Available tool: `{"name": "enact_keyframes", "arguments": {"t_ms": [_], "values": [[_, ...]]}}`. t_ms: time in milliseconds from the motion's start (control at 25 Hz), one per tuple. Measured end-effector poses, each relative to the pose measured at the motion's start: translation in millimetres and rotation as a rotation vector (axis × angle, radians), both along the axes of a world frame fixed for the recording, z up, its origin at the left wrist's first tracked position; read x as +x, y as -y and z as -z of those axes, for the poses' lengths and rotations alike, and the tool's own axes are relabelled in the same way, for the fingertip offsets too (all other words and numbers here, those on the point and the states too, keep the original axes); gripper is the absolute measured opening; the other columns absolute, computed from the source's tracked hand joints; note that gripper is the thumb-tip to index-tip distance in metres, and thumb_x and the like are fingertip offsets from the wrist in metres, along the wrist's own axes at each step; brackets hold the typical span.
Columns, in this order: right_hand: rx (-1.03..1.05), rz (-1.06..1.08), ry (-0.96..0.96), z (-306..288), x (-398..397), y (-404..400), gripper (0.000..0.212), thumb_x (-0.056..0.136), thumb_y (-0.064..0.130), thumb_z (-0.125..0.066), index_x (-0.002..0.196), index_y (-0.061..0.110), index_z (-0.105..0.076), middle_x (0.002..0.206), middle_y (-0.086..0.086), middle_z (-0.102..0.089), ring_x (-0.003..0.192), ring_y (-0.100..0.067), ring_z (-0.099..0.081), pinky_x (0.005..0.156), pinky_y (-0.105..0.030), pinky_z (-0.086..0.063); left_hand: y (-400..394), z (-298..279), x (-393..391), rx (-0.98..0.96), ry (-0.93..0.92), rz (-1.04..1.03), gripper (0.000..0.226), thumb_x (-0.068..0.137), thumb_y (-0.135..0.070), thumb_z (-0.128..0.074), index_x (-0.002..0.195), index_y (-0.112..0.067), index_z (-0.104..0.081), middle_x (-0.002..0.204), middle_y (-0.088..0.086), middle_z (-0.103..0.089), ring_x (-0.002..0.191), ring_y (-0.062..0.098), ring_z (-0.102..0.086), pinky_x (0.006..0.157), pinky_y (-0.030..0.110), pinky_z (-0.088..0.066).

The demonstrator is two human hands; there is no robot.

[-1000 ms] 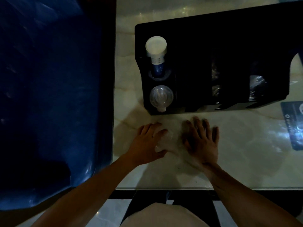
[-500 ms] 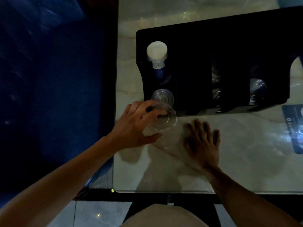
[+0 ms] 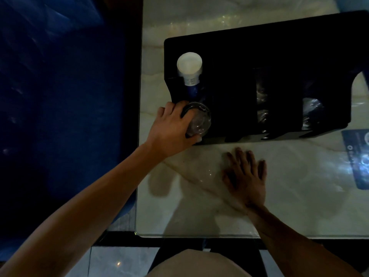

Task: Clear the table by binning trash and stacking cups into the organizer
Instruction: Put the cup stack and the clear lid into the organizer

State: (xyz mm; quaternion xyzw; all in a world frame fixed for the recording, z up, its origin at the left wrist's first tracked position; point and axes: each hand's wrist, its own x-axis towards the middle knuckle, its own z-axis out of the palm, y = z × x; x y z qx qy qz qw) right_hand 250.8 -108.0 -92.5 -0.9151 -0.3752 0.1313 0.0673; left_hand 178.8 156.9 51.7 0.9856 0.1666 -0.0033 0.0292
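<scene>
My left hand [image 3: 171, 128] grips a clear plastic cup [image 3: 199, 121] from its left side, holding it over the front-left slot of the black organizer [image 3: 229, 56]. Whether the cup sits inside another clear cup there I cannot tell. Behind it, a white paper cup [image 3: 189, 64] with a blue lower part stands in the rear-left slot. My right hand [image 3: 246, 178] lies flat, palm down, on the marble table [image 3: 189, 196], fingers spread, holding nothing.
A big bin lined with a blue bag [image 3: 60, 96] stands left of the table. Clear plastic items [image 3: 311, 110] show in the organizer's right compartments. A dark blue card [image 3: 357, 158] lies at the table's right edge. The table's near edge runs just below my wrists.
My left hand lifted the clear cup off the table from between both hands and carried it up to the organizer's front-left slot. My right hand stayed flat on the table.
</scene>
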Motion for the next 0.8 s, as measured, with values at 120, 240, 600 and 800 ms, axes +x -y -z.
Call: {"name": "enact_keyframes", "arguments": {"t_ms": [120, 240, 600, 800], "values": [[-0.001, 0.004, 0.014, 1.0, -0.3, 0.6, 0.067, 0.091, 0.063, -0.027, 0.152, 0.042, -0.011, 0.163, 0.007, -0.014, 0.151, -0.021, -0.001, 0.119, -0.057, -0.003, 0.7, 2.5, 6.2, 0.057, -0.070, 0.002, 0.075, 0.074, -0.063, -0.059, 0.134, -0.019, -0.046, 0.139, 0.012, -0.049, 0.121, 0.035, -0.045, 0.097, 0.049, -0.033], [0.000, 0.001, 0.022, 3.5, 0.2, 1.1, 0.068, 0.091, 0.064, -0.027, 0.153, 0.042, -0.009, 0.163, 0.006, -0.014, 0.151, -0.021, -0.002, 0.119, -0.057, -0.002, 1.1, 5.5, 10.6, 0.073, -0.138, 0.016, 0.074, 0.076, -0.060, -0.058, 0.135, -0.018, -0.045, 0.137, 0.013, -0.050, 0.122, 0.034, -0.045, 0.099, 0.050, -0.030], [0.001, 0.001, 0.021, 5.0, 0.3, 1.4, 0.067, 0.091, 0.065, -0.027, 0.153, 0.042, -0.013, 0.162, 0.006, -0.017, 0.151, -0.021, -0.002, 0.119, -0.057, -0.002, 4.6, 12.1, 15.9, 0.113, -0.190, 0.004, 0.069, 0.081, -0.059, -0.053, 0.135, -0.018, -0.043, 0.132, 0.016, -0.054, 0.117, 0.034, -0.048, 0.100, 0.049, -0.030], [-0.003, 0.004, 0.018, 6.2, 1.0, 1.3, 0.068, 0.091, 0.064, -0.028, 0.153, 0.041, -0.014, 0.163, 0.006, -0.014, 0.151, -0.021, -0.001, 0.118, -0.058, -0.003, 3.2, 17.2, 16.9, 0.111, -0.184, 0.004, 0.069, 0.080, -0.059, -0.053, 0.135, -0.017, -0.044, 0.130, 0.015, -0.056, 0.116, 0.034, -0.049, 0.100, 0.049, -0.031]]}}
